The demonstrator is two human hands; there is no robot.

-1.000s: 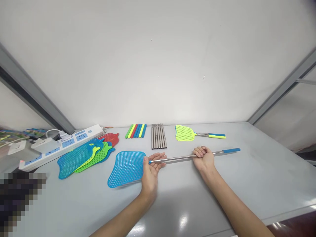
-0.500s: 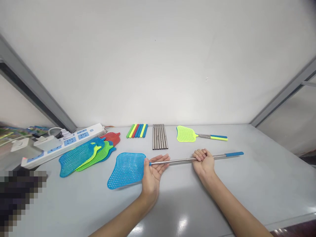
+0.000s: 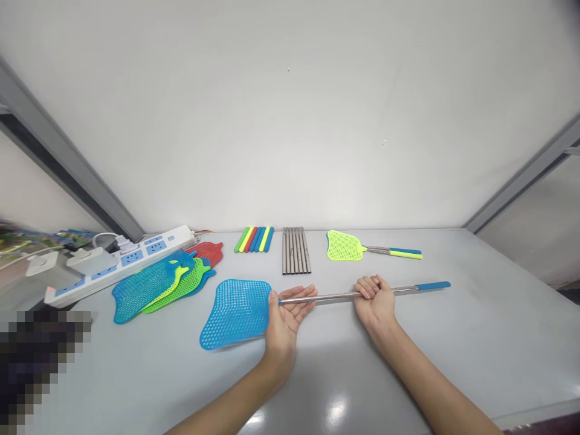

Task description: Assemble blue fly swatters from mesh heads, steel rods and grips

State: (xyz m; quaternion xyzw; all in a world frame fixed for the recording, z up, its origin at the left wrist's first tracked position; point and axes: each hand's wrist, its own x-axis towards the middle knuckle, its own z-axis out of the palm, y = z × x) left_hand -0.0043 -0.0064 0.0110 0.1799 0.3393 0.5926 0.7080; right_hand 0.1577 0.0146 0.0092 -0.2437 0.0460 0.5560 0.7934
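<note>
A blue fly swatter (image 3: 238, 314) with an extended metal rod and a blue grip lies across both hands, above the grey table. My left hand (image 3: 283, 329) is palm up under the neck; its thumb presses beside the swatter's head while the other fingers stretch out beneath the rod. Farther along, my right hand (image 3: 375, 299) has its fingers wrapped round the rod, short of the blue grip. Behind the hands lie a row of metal rods (image 3: 296, 251), a row of coloured handle grips (image 3: 254, 240) and a yellow swatter (image 3: 345, 246) on top of a blue one.
Loose swatter heads in blue, yellow, green and red (image 3: 206, 254) overlap at the left. Beside them a white power strip (image 3: 163, 238) carries plugged-in adapters (image 3: 90, 261). A white wall (image 3: 290, 151) closes off the back of the table (image 3: 475, 314).
The whole view has shifted slightly, so everything sits a little farther right. Both hands keep the same hold on the blue fly swatter.
</note>
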